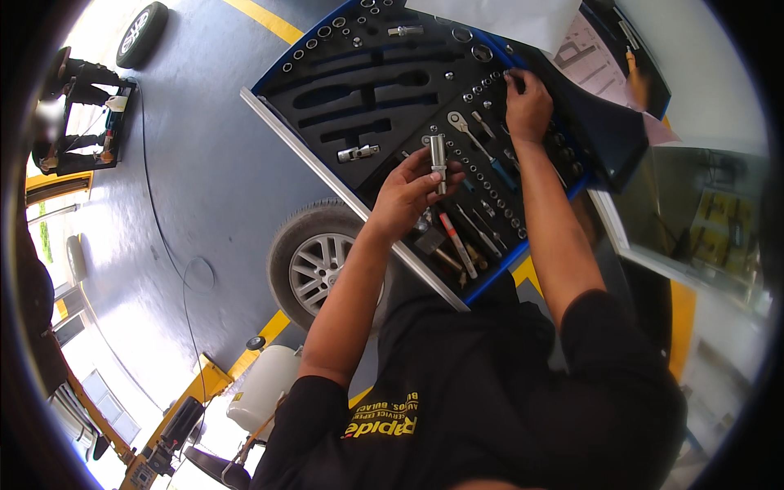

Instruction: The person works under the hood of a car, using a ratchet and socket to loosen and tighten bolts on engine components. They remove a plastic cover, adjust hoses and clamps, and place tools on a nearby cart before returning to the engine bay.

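A long chrome deep socket stands upright between the thumb and fingers of my left hand. That hand is above the open tool drawer, lined with black foam. My right hand reaches to the drawer's far right part, its fingers pinched together over a row of small sockets. What those fingertips hold, if anything, is too small to tell. Between the two hands lie a ratchet and more small sockets. A chrome universal joint rests in the foam left of my left hand.
Several larger sockets line the drawer's far edge. Loose tools, including a red-and-white marker-like stick, fill its near corner. A wheel is on the grey floor beside the drawer. White paper overhangs the far side. Another person works at far left.
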A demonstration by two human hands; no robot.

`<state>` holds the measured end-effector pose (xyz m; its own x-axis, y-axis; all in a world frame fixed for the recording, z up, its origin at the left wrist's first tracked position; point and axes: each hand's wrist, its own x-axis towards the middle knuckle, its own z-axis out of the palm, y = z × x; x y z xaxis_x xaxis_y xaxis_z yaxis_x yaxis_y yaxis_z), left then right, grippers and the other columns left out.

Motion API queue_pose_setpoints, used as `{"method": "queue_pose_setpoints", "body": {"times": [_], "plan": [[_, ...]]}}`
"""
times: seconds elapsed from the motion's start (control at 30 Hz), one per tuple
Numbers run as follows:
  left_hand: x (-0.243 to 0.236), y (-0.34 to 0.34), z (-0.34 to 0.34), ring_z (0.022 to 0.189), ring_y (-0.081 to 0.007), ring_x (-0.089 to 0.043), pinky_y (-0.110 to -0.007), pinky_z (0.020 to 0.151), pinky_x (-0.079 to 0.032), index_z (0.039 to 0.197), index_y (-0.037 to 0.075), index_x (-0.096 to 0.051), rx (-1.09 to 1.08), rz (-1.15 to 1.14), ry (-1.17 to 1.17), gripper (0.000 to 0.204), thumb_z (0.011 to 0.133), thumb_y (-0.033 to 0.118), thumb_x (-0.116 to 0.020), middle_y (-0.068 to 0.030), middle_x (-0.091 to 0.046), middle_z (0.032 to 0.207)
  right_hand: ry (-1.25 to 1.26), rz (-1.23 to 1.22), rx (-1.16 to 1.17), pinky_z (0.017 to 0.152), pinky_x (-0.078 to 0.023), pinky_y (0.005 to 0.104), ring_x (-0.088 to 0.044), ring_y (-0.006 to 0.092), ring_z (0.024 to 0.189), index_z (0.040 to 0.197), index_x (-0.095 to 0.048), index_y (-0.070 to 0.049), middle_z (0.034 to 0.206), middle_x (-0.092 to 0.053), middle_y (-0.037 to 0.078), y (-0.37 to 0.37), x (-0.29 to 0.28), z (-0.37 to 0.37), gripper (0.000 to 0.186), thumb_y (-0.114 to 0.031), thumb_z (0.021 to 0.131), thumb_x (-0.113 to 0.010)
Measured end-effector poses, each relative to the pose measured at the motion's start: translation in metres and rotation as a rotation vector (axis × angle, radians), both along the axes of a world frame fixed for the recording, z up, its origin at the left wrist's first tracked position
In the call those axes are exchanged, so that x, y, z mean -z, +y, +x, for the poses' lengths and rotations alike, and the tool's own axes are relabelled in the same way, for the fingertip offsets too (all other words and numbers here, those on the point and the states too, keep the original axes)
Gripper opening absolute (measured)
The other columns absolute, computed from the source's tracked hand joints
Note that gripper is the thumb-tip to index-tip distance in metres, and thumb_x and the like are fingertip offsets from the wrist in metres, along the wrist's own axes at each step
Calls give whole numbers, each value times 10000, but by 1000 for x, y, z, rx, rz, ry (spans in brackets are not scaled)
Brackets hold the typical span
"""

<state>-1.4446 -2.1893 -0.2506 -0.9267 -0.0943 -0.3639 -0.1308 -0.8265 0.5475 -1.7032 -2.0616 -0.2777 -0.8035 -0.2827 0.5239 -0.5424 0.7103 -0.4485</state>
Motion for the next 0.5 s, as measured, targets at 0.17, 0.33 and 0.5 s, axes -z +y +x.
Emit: {"method": "queue_pose_setpoints", "body": {"times": [0.17, 0.33, 0.5], "plan": [[-6, 0, 1, 1234, -320, -625, -443, 1071, -505, 1507, -30, -365, 4, -57, -7, 644, 943, 108, -644, -202, -610, 1317, -23, 25, 84, 801, -545, 428, -707, 346, 937, 1008, -750, -121, 1006, -749, 119, -11, 13, -3, 155, -242, 915, -720], [-7, 0, 2, 1236, -318, -624, -452, 1082, -498, 1492, -27, -374, -6, -62, 9, 654, 928, 114, -674, -198, -613, 1312, -121, 98, 81, 798, -552, 444, -709, 356, 940, 1074, -742, -168, 995, -751, 118, -13, 6, -4, 173, -255, 932, -696], [-7, -2, 2, 1238, -304, -627, -412, 1072, -519, 1494, -18, -349, -2, -26, 14, 622, 948, 23, -643, -192, -615, 1314, -119, 124, 52, 796, -558, 466, -707, 365, 944, 1121, -731, -209, 996, -745, 129, -12, 7, -6, 195, -265, 947, -666]]}}
